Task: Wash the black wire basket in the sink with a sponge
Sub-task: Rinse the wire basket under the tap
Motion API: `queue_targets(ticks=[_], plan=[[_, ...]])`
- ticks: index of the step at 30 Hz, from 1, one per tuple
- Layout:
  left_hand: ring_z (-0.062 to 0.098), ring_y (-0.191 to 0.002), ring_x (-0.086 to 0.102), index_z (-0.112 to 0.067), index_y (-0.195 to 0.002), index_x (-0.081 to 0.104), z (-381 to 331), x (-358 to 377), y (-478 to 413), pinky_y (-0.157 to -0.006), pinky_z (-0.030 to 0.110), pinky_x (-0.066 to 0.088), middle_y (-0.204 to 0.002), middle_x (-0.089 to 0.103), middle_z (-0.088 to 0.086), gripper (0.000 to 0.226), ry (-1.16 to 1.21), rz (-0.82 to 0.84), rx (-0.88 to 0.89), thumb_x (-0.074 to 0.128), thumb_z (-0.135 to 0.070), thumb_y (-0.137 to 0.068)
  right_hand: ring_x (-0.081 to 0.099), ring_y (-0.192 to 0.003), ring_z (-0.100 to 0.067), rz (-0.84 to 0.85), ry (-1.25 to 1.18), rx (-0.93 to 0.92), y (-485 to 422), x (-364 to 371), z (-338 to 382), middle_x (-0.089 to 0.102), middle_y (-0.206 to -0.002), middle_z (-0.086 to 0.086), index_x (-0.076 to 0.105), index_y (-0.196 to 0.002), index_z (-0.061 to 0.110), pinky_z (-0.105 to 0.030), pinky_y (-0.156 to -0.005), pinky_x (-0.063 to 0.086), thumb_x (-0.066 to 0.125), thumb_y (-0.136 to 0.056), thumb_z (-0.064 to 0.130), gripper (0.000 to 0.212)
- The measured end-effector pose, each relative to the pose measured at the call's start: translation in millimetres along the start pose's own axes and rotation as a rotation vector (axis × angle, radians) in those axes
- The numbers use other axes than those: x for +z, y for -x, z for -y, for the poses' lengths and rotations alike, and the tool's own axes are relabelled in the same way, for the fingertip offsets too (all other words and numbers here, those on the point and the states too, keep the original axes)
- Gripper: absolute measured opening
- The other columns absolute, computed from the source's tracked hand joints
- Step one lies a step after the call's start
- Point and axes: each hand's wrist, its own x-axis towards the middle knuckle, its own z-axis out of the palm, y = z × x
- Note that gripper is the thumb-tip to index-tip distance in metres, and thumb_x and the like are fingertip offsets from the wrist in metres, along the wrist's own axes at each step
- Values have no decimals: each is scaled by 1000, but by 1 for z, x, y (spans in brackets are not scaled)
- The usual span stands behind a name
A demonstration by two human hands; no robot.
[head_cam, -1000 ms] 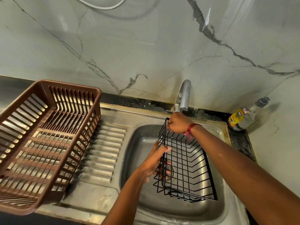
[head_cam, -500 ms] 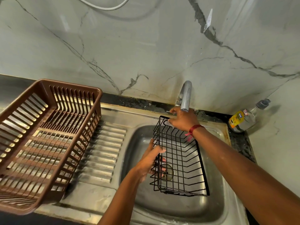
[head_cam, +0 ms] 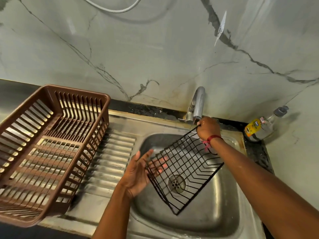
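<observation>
- The sink (head_cam: 198, 223) is a steel bowl lying below both hands, with its round drain (head_cam: 177, 183) under the space between them.
- The left hand (head_cam: 138, 171) has its fingers straight and spread, palm turned towards the right hand. Its fingers (head_cam: 162, 160) lie behind the near-left edge of the black wire basket (head_cam: 188, 168) and show through the mesh. It grips nothing.
- The black wire basket hangs tilted over the bowl, between the two hands. Its low corner points towards the near side of the sink, and its high corner is in the right hand.
- The right hand (head_cam: 208, 129) is curled round that far corner wire, clamped on it. It wears a red thread (head_cam: 213, 138) at the wrist.
- The ribbed drainboard (head_cam: 112, 161) lies left of the left hand.
- A brown plastic dish rack (head_cam: 51, 152) stands further left, partly on the drainboard.
- The steel faucet (head_cam: 198, 104) has its spout just above and behind the right hand.
- A clear bottle with a yellow label (head_cam: 259, 129) leans in the corner on the dark desk (head_cam: 257, 152), right of the right hand.
- A veined marble wall (head_cam: 155, 49) stands beyond both hands, with a white cable (head_cam: 112, 8) looped at its top.
</observation>
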Motion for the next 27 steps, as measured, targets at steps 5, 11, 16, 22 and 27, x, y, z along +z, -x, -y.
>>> queue_targets(ticks=[5, 11, 16, 22, 27], plan=[[42, -136, 52, -18, -146, 50, 2, -15, 0, -107, 60, 45, -147, 54, 23, 112, -107, -20, 99, 101, -41, -49, 63, -80, -28, 107, 64, 162, 7, -3, -4, 57, -72, -10, 67, -78, 2, -28, -67, 44, 55, -85, 7, 15], [43, -101, 68, -21, -124, 63, -10, -11, 1, -81, 54, 55, -118, 70, 22, 70, -333, -179, 60, 74, -33, -56, 61, -68, -22, 129, 80, 138, 18, 3, -4, 60, -72, -6, 58, -78, 10, -29, -59, 48, 57, -88, 10, 10], [25, -70, 62, -5, -106, 55, -31, 12, -2, -51, 32, 50, -94, 61, 16, 60, -410, -330, 112, 60, -41, -59, 56, -97, -24, -30, 92, -386, 28, 17, 8, 57, -109, -10, 57, -112, 12, -27, -79, 49, 66, -76, 7, 37], [22, -70, 57, -21, -140, 43, -51, 23, 3, -49, 32, 49, -89, 57, 11, 82, -685, -243, 246, 67, -40, -65, 66, -85, -20, 417, 75, -315, 19, 23, 6, 71, -91, -10, 71, -87, 6, -37, -85, 52, 52, -93, 19, 24], [26, -97, 61, -26, -152, 35, -52, 28, 3, -75, 44, 52, -126, 60, 23, 108, -782, -255, 287, 66, -54, -52, 66, -86, -8, 392, -206, -257, 22, 17, 14, 72, -90, -3, 71, -82, 9, -26, -89, 51, 57, -89, -1, 18]])
